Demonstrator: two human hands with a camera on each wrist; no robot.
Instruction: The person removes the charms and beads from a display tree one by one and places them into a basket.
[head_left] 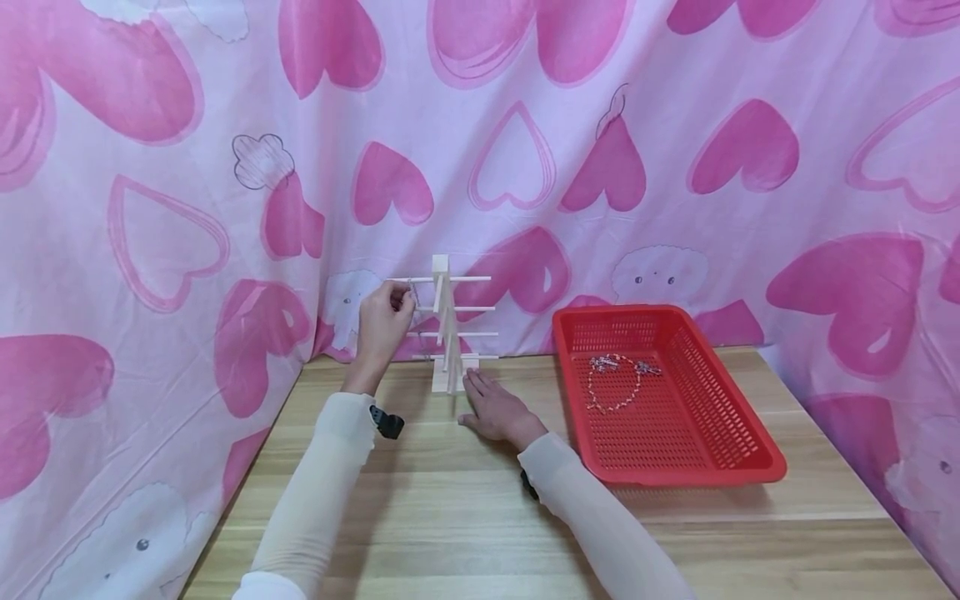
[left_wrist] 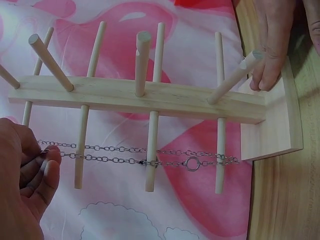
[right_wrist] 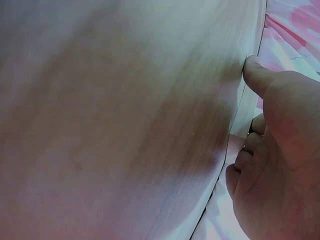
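Observation:
My left hand [head_left: 385, 321] is at the upper left pegs of a wooden peg rack [head_left: 441, 265]. Its thumb and fingers pinch a silver chain [left_wrist: 115, 160]. In the left wrist view, the chain runs in a long double strand across several pegs [left_wrist: 151, 175], with a small ring [left_wrist: 192, 164] along it. Whether any strand is looped over a peg, I cannot tell. My right hand [head_left: 497, 410] lies with fingers extended, fingertips touching the rack's base [left_wrist: 277, 125]. The right wrist view shows that hand's palm side [right_wrist: 285, 145] close above the wood.
On the right of the wooden table [head_left: 450, 517] stands a red plastic basket [head_left: 750, 417]. Inside it lie a beaded loop [head_left: 637, 387] and small silvery jewellery pieces [head_left: 606, 363]. A pink heart-patterned cloth [head_left: 510, 158] hangs behind the rack and along both sides.

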